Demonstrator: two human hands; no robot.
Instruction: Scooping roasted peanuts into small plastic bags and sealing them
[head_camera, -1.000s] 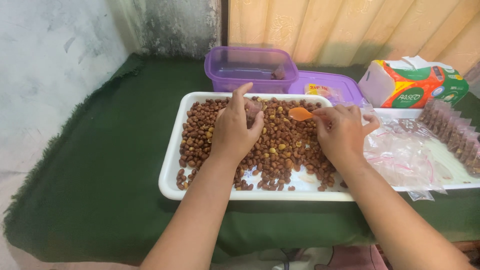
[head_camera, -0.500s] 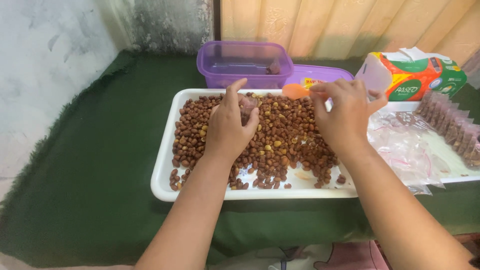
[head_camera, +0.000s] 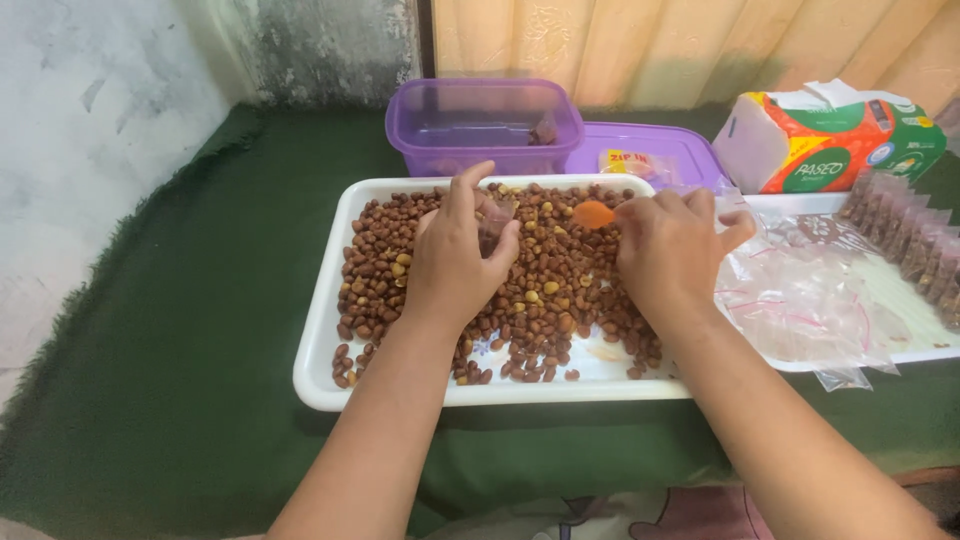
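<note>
— Peanuts (head_camera: 560, 290), where are they?

— Spread over my white tray (head_camera: 320, 345), which sits on the green cloth of the desk (head_camera: 200, 330). They are brown with a few pale ones mixed in, thick at the far end of the tray and thinner at the near edge, where bare white shows.

— And your left hand?

— My left hand (head_camera: 455, 265) hovers over the middle of the tray, its grip clenched on a small clear bag (head_camera: 495, 222) between thumb and fingers. The bag stands upright above the nuts, and I can see some brown nuts inside it.

— Your right?

— My right hand (head_camera: 670, 250) is just beside it, over the right part of the tray. Its grip is closed on an orange spoon (head_camera: 594, 214); the bowl of the spoon points left, toward the bag, and is near it but apart from it. I cannot tell whether anything lies in the spoon.

— What else is around?

— Behind the tray stands a purple box (head_camera: 485, 128), open, with something small and dark inside. Its purple lid (head_camera: 690, 155) lies flat to the right of it. Right of the peanuts is a heap of empty clear bags (head_camera: 800, 310) on a second white tray (head_camera: 935, 352), and a row of filled bags (head_camera: 905, 240) leans along its far right side. A pack of tissues (head_camera: 830, 140) sits behind them, near the curtain (head_camera: 650, 45).
</note>
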